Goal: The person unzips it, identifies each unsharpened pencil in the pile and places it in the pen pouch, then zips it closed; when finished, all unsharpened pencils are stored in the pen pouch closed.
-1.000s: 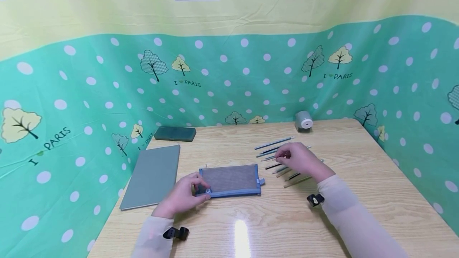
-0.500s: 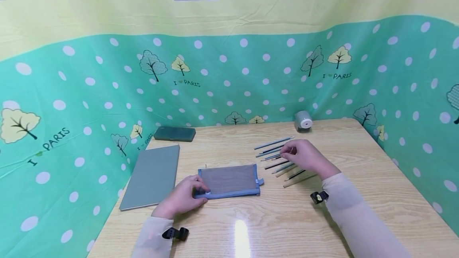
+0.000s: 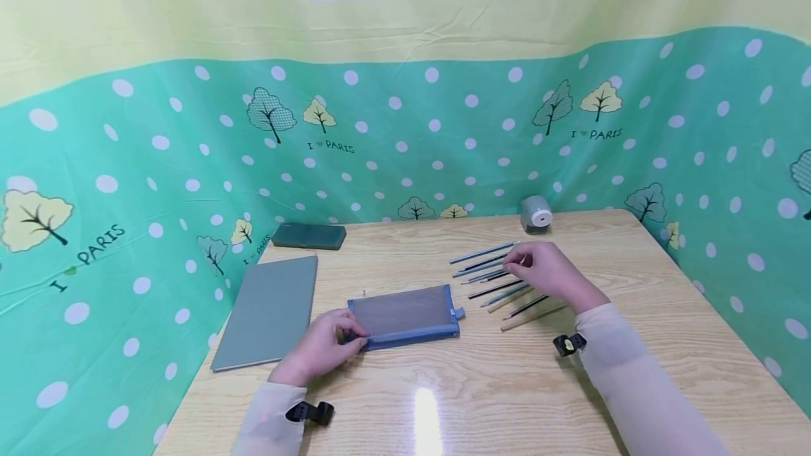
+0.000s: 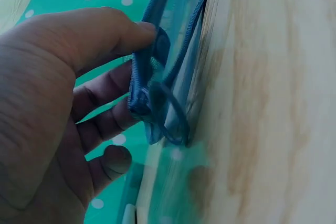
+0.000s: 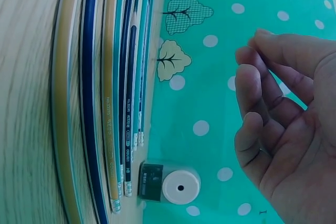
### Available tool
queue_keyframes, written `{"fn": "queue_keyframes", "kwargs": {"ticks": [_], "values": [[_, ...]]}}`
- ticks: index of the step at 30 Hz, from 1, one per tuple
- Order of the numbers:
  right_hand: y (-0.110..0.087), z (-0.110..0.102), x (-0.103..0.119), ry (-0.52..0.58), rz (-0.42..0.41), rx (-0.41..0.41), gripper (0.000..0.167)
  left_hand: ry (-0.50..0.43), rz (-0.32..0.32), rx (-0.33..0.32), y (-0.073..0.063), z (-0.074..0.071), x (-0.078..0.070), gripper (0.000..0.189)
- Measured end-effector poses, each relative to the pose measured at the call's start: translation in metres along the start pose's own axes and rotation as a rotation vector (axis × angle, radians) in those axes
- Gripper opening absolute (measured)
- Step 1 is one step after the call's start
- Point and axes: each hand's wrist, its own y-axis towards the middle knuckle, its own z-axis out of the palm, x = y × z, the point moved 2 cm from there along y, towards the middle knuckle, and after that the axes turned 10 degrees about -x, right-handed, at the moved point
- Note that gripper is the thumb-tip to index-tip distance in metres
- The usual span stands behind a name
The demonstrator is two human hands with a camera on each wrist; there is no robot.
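A blue zip pouch with a dark mesh panel [image 3: 402, 312] lies mid-table, its near edge tipped up slightly. My left hand [image 3: 323, 343] pinches its near left corner; in the left wrist view the thumb is on one side of the pouch edge [image 4: 139, 77] and fingers are on the other. A loose row of several pencils [image 3: 484, 253] lies right of the pouch, in blue, black and natural wood colours. Over their right ends hovers my right hand [image 3: 548, 274]. Its fingers are loosely curled with nothing between them, apart from the pencils [image 5: 108, 103] in the right wrist view.
A grey-green notebook [image 3: 266, 315] lies at the left, with a dark green case [image 3: 309, 236] behind it. At the back right stands a pencil sharpener [image 3: 536, 215]. Patterned cloth [image 3: 405, 132] hangs along the table's back and sides.
My right hand has moved a little right and away from me above the pencils. The pouch has tilted slightly in my left hand's grip, its right end shifting a little leftward.
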Motion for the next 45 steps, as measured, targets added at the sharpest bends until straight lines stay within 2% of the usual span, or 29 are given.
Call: {"fn": "queue_keyframes", "kwargs": {"ticks": [9,18,29,37,45], "values": [[0.008,-0.004,-0.006,-0.022,0.021,-0.011,0.007,-0.077,0.061,-0.081,0.0,-0.001,0.001,0.011],[0.019,-0.008,-0.013,-0.042,0.023,-0.008,0.006,-0.134,0.085,-0.179,0.003,-0.004,-0.001,0.015],[0.04,-0.003,-0.03,-0.074,0.015,0.005,0.005,-0.175,0.042,-0.258,0.003,-0.005,0.002,0.019],[0.056,0.005,-0.036,-0.116,0.017,0.054,0.004,-0.238,0.044,-0.313,0.002,-0.007,0.001,0.018],[0.075,0.016,-0.041,-0.148,0.04,0.113,0.011,-0.276,-0.002,-0.347,0.002,-0.008,0.0,0.015]]}}
